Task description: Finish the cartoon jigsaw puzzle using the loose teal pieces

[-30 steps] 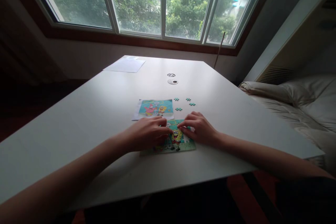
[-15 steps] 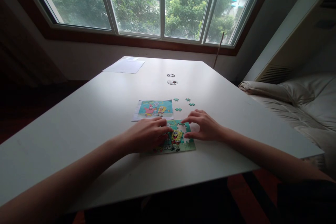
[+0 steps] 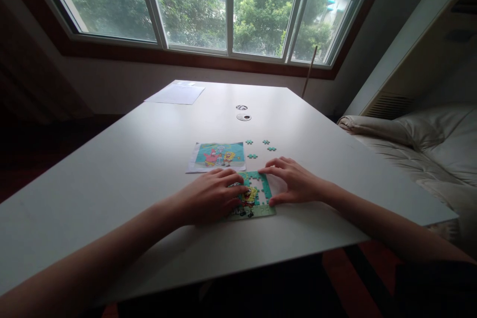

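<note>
A jigsaw puzzle (image 3: pixel 243 214) with a yellow cartoon figure lies near the front of the white table, with a gap in its right half. My left hand (image 3: pixel 214 194) rests over the puzzle's left part with its fingers extended, hiding that side. At the right edge is my right hand (image 3: pixel 294 182), thumb and index finger apart along the puzzle's border and nothing between them. Several loose green puzzle pieces (image 3: pixel 252 156) lie just beyond the puzzle. A printed picture sheet (image 3: pixel 219 155) with cartoon figures lies behind my left hand.
On the white table (image 3: pixel 122 169), a sheet of paper (image 3: pixel 175 94) lies at the far left. Two round fittings (image 3: pixel 244 117) are set farther back in the tabletop. A beige padded seat (image 3: pixel 402 154) stands on the right, and a window (image 3: pixel 194 7) is beyond the table.
My right thumb and fingers have moved slightly right, from over the puzzle's gap to its right edge. My left fingers have straightened somewhat on the puzzle.
</note>
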`<state>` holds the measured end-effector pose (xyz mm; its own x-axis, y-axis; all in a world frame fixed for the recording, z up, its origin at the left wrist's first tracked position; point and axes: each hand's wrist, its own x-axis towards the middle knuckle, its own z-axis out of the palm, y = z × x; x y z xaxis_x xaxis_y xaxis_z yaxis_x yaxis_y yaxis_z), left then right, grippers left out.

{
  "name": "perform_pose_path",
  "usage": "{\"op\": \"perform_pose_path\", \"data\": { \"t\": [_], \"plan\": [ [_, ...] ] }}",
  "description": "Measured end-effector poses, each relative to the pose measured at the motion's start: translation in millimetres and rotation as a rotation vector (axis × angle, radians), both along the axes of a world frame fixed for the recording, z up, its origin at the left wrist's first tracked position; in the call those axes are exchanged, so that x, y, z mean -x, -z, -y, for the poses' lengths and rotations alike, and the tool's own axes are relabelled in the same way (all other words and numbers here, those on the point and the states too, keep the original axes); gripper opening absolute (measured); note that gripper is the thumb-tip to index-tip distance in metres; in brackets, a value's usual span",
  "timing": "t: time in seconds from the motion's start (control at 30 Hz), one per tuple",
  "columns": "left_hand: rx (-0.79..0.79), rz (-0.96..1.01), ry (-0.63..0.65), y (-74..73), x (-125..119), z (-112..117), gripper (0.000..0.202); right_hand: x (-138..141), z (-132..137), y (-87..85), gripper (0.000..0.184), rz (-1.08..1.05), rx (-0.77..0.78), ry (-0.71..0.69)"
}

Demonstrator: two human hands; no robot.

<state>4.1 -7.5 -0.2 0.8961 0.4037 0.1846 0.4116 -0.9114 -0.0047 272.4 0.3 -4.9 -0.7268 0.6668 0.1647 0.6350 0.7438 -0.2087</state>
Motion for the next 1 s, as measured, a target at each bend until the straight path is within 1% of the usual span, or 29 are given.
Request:
{"op": "perform_pose_path", "data": {
  "t": [0.2,0.47,0.6,0.7,0.83,0.93,1.0],
  "plan": [
    [0.056,0.023,0.019,0.1,-0.3,0.1,0.026,0.8,0.9,-0.1,0.071,-0.003,0.002,0.002],
    [0.06,0.033,0.02,-2.6,-1.7,0.8,0.026,-0.9,-0.1,0.5,0.07,-0.019,-0.006,-0.015],
    [0.066,0.037,0.014,-0.5,-1.3,0.5,0.027,-2.7,-3.7,0.0,0.061,-0.031,-0.013,-0.02],
    [0.068,0.043,0.014,1.1,-1.2,-0.1,0.027,-7.2,-12.5,1.2,0.05,-0.043,-0.05,0.042],
    [0.083,0.04,0.015,0.4,-1.6,0.5,0.028,-19.1,-31.2,5.2,0.041,-0.049,-0.106,0.153],
    [0.112,0.058,0.019,-0.6,-1.0,-0.1,0.027,-29.7,-46.0,8.2,0.033,-0.082,-0.108,0.192],
    [0.132,0.094,0.004,-1.3,0.0,-4.0,0.026,-36.2,-56.0,10.4,0.031,-0.109,-0.096,0.198]
  ]
}}
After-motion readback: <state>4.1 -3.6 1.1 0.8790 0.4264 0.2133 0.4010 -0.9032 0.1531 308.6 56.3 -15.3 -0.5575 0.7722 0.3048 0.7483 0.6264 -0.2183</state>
